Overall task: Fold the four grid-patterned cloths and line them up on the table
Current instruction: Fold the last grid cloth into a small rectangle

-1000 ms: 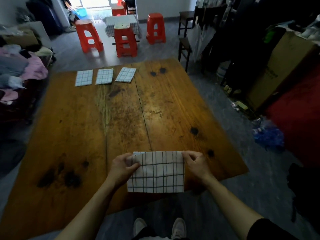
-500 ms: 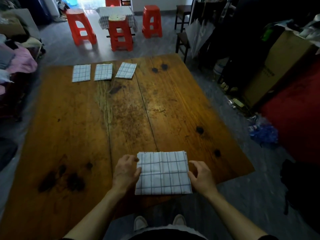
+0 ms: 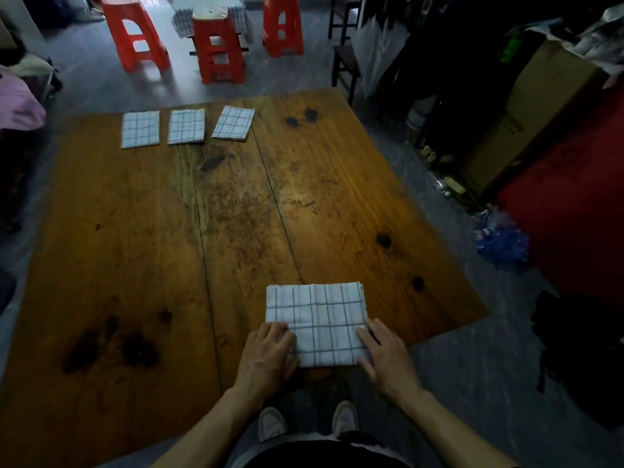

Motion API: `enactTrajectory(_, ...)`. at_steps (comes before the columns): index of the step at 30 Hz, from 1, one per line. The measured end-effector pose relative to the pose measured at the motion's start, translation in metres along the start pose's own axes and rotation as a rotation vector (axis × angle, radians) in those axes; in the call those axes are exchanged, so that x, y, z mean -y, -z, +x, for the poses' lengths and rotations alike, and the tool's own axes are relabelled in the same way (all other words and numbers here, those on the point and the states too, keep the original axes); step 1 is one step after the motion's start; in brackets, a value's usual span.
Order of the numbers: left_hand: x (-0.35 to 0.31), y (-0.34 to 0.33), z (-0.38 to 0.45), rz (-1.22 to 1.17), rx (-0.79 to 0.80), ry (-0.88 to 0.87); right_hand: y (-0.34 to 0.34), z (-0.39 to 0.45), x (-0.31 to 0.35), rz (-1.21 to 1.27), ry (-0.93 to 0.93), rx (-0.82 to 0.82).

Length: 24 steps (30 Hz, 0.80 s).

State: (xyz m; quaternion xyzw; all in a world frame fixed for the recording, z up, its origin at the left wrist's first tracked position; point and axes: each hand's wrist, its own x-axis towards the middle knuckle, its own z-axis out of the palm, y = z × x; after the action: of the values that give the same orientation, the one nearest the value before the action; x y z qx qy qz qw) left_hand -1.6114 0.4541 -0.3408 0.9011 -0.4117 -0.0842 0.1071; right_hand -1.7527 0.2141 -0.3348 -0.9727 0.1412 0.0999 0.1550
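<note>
A folded white cloth with a dark grid [image 3: 317, 319] lies flat on the wooden table [image 3: 135, 248], close to its near edge. My left hand [image 3: 268, 354] rests on the cloth's near left corner with its fingers bent over the fabric. At the near right corner, my right hand [image 3: 385, 354] lies with fingers straight and the thumb touching the cloth. Three smaller folded grid cloths sit in a row at the table's far left: the left cloth [image 3: 140, 129], the middle cloth [image 3: 186, 126] and the right cloth [image 3: 233, 123], which is slightly skewed.
Red plastic stools [image 3: 217, 45] and a small covered table stand on the floor beyond the far edge. A cardboard box [image 3: 526, 116] and dark clutter line the right side, with a blue bag [image 3: 503, 241] on the floor. Clothes are piled at the far left.
The cloth went from held up at its top corners to lying flat on the table. Both hands let go and slid down to its near corners.
</note>
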Motion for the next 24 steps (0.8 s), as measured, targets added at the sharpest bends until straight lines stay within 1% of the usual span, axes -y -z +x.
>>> enactTrajectory(4, 0.003, -0.001, 0.002, 0.036, 0.021, 0.066, -0.008, -0.006, -0.003, 0.003, -0.059, -0.048)
enactTrajectory(7, 0.002, 0.000, 0.005, 0.055, -0.008, 0.087, -0.008, -0.008, 0.001, 0.052, -0.114, -0.067)
enactTrajectory(11, -0.008, -0.002, 0.005, 0.032, -0.039, -0.053, -0.001, -0.010, 0.005, 0.126, -0.211, -0.127)
enactTrajectory(13, -0.015, -0.004, 0.004, 0.025, -0.033, -0.137, 0.001, -0.011, 0.004, 0.167, -0.228, -0.126)
enactTrajectory(15, -0.020, -0.007, 0.003, 0.003, -0.018, -0.173, 0.001, -0.011, 0.001, 0.189, -0.224, -0.130)
enactTrajectory(17, -0.023, -0.008, 0.004, -0.028, -0.019, -0.168, -0.001, -0.011, -0.004, 0.172, -0.165, -0.139)
enactTrajectory(21, -0.024, -0.007, 0.007, -0.028, 0.007, -0.163, -0.003, -0.012, -0.011, 0.078, 0.117, -0.067)
enactTrajectory(22, -0.024, -0.005, 0.008, -0.023, 0.020, -0.165, -0.003, -0.011, -0.012, 0.050, 0.157, -0.067)
enactTrajectory(24, -0.024, -0.002, 0.010, -0.024, 0.023, -0.156, -0.002, -0.008, -0.011, 0.031, 0.185, -0.121)
